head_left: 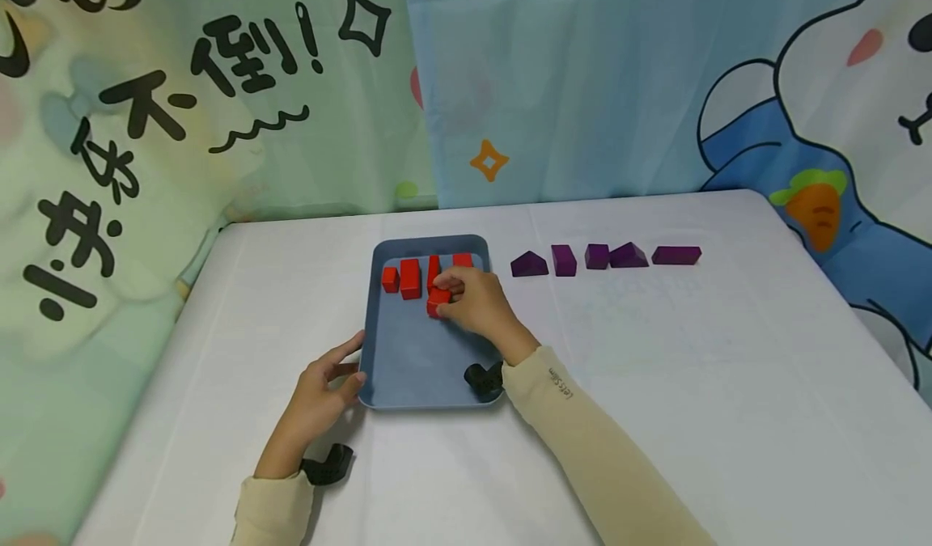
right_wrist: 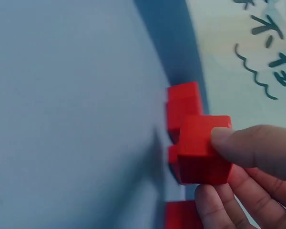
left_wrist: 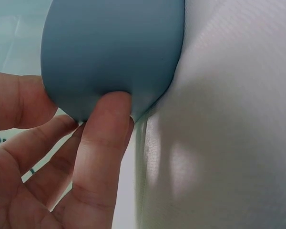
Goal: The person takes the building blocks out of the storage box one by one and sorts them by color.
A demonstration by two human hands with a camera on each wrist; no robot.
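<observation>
My right hand (head_left: 476, 299) pinches a red block (right_wrist: 203, 164) between thumb and fingertips, over the far half of a blue-grey tray (head_left: 415, 368). Behind it in the tray, along the far end, stand a small red cube (head_left: 390, 280), a taller red block (head_left: 410, 279), a narrow red block (head_left: 434, 266) and another red block (head_left: 462, 260) partly covered by the hand. At the tray's near left corner, my left hand (head_left: 324, 388) touches the outer wall with fairly straight, spread fingers. Its thumb (left_wrist: 105, 138) presses the wall in the left wrist view.
To the right of the tray, a row of purple blocks lies on the white tablecloth (head_left: 692, 368): a wedge-shaped one (head_left: 529, 264), an upright one (head_left: 564, 260) and several more out to a long one (head_left: 675, 256). A printed curtain (head_left: 582, 85) hangs behind the table.
</observation>
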